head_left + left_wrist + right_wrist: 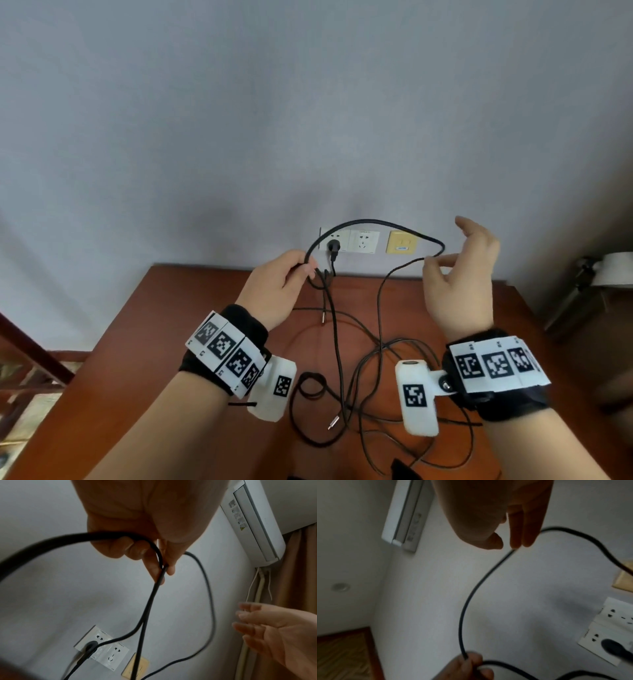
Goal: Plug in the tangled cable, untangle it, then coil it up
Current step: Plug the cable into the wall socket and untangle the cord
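- Brown wood makes the table [212, 342]; it sits against the wall [308, 120], so the loose cable can lie on it under the plates. I count one table.
- Black cable [376, 224] goes from the plug up in a big loop between the two hands, and the rest lies tangled on the table. I think the loop is the start of a coil, with much still to sort out. It may be one cable with thin ends; I cannot tell for sure.
- Left hand [277, 291] has its fingers curled round the cable, pinching two strands together, most likely to keep the loop from slipping. Right hand [462, 274] has its fingers [442, 262] loosely bent at the far end of the loop, with thumb and first finger closing on the strand; I cannot tell if they squeeze it. I count two hands.
- White sockets [363, 241] are on the wall, two of them, with one yellow plate [401, 242] beside them.
- Black plug [333, 246] sits in the left socket, so that step looks done. I count one plug.
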`<state>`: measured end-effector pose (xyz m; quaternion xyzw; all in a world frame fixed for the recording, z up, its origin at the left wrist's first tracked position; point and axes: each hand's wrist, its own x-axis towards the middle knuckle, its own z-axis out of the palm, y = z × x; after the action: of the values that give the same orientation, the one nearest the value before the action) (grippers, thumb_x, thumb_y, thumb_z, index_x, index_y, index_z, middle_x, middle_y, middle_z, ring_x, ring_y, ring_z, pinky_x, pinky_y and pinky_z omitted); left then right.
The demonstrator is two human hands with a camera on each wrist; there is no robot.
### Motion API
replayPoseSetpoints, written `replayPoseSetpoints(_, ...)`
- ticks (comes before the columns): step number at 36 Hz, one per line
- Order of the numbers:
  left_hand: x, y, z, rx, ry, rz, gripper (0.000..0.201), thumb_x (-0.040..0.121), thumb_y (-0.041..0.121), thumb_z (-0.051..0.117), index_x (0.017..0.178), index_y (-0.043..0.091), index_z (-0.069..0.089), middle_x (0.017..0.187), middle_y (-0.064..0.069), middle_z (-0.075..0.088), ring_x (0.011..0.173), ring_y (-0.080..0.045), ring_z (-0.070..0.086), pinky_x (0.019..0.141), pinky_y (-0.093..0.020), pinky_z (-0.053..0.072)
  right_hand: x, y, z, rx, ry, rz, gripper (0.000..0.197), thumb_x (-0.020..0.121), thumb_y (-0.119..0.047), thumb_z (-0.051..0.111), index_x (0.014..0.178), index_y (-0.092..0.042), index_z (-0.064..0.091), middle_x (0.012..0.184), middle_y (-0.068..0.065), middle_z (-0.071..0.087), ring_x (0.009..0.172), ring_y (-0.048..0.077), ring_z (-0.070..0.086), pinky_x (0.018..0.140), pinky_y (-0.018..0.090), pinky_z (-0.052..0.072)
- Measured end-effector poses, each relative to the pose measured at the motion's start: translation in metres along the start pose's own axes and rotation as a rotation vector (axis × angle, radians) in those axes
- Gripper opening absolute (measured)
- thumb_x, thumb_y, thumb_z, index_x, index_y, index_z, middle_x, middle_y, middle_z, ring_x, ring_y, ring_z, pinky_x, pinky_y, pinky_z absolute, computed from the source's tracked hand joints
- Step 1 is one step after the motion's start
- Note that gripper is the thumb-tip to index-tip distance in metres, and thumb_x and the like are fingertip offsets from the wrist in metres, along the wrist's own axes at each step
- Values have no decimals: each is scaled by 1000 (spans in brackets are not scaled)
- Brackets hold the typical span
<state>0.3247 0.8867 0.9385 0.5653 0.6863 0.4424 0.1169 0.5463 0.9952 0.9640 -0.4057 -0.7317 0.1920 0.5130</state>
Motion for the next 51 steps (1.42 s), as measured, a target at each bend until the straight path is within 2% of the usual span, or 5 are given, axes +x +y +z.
replayPoseSetpoints(6,4,21,6,-120,-53,4,15,96,27,54,100,27,68,85,12,69,81,6,59,71,-2,38,-15,-28,13,-45,-320,-375,18,80,-7,52,93,-14,64,94,-3,57,71,-5,48,62,10,38)
replayPoseSetpoints(11,10,39,14,-253,-33,17,13,95,24,56,92,23,69,93,9,71,90,-2,62,77,-5,41,-34,-31,40,-186,-623,-240,14,85,-32,60,92,-20,61,82,-6,55,73,10,52,66,31,44)
replayPoseSetpoints(28,20,6,3,21,-113,5,33,102,13,36,116,24,64,103,15,65,100,-1,56,79,6,29,-13,-13,22,34,-206,-6,9,98,-19,44,96,-23,52,83,-10,69,69,7,68,65,34,55)
replayPoseSetpoints(38,27,-21,-2,85,-139,-64,36,98,5,35,103,25,64,98,13,67,99,-6,59,86,-15,38,1,-29,4,366,11,127,21,100,-14,41,89,-29,50,82,-1,71,73,16,70,57,26,50)
replayPoseSetpoints(51,37,-25,-7,131,-23,-29,34,96,0,32,104,18,60,98,5,66,89,-10,56,68,-5,34,-4,-29,5,624,-232,218,15,97,-15,43,84,-15,50,57,3,62,50,20,59,50,26,45)
